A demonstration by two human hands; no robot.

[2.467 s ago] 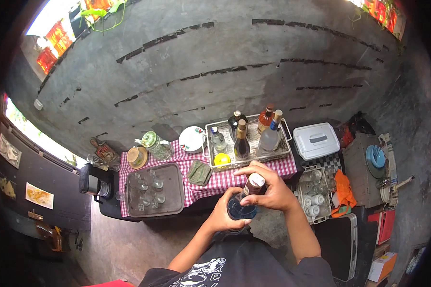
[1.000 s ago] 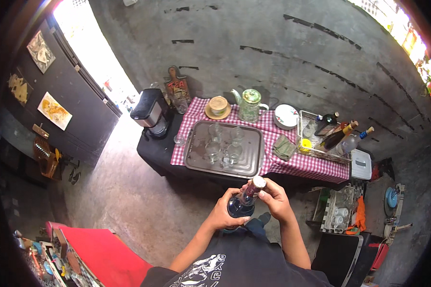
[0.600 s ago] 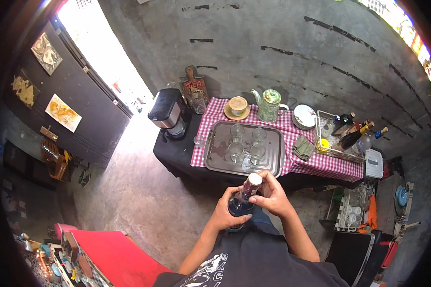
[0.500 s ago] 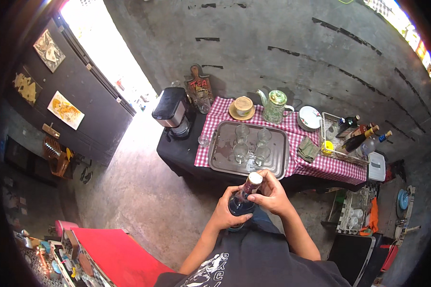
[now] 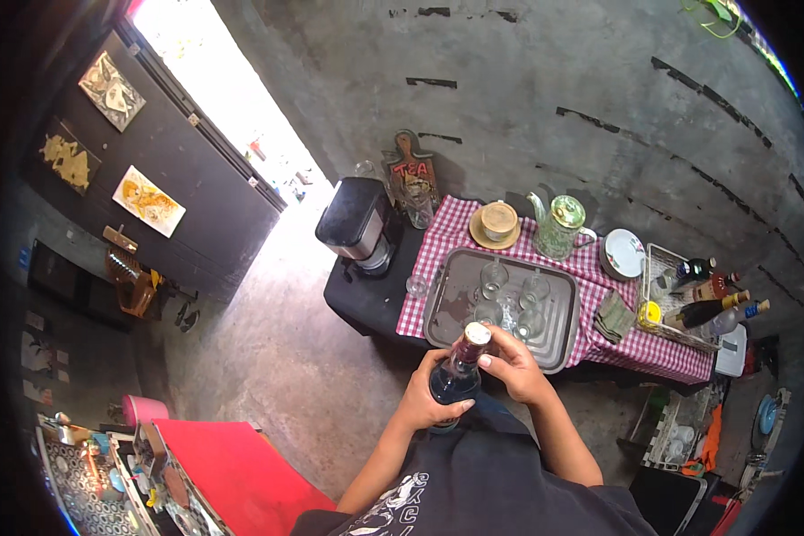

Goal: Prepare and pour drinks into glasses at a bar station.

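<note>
A dark glass bottle (image 5: pixel 453 382) with a pale cap stands roughly upright in front of my body. My left hand (image 5: pixel 422 398) is wrapped round its body. At the neck, my right hand (image 5: pixel 518 371) closes with its thumb against the near side, its other fingers partly hidden behind. Just beyond the bottle lies a brown serving tray (image 5: pixel 558 335), bearing several clear glass mugs (image 5: pixel 534 288) on its wet-looking surface. The bottle's top overlaps the tray's near edge in the picture.
On the checked cloth (image 5: pixel 411 313) are a lidded cup (image 5: pixel 498 221) on a saucer, a green teapot (image 5: pixel 558 234), stacked plates (image 5: pixel 623 255), a folded cloth (image 5: pixel 614 317) and a wire basket (image 5: pixel 683 339) of bottles. A coffee maker (image 5: pixel 355 219) stands left; a red-topped table (image 5: pixel 241 473) is lower left.
My view has turned a little, so the table and wall sit farther right in the picture. Both hands stay on the bottle, their grip nearly the same.
</note>
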